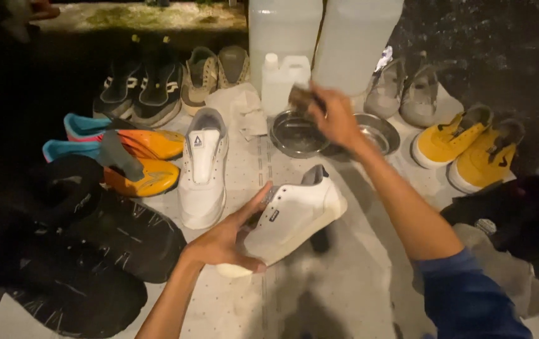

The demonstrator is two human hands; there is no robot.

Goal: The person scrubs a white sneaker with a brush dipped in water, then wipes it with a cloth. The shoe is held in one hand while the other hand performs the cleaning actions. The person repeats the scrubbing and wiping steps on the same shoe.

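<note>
A: Start nearest; what is in the hands?

B: The left hand is clamped on a white sneaker, thumb under the toe and fingers along the side, holding it tilted above the near middle of the pale mat; the right hand reaches out to the far side, fingers closed on a small brown brush over a steel bowl.

A: So which step would you call it?

B: I judge it as loading the brush between scrubs; the shoe is held ready, the brush is at the bowl and not on the shoe; whether the bristles touch the bowl I cannot tell, as the hand is blurred.

A: And the next move?

B: Bringing the brush back to the raised shoe, with the left hand keeping it steady against the strokes, I would think.

A: What lies around?

B: Its mate, a second white sneaker, rests flat just left of the held one; orange boots sit toward the left edge, yellow shoes toward the right edge; at the far edge stand a small white jug and two large translucent containers, with a second steel bowl beside the first.
</note>
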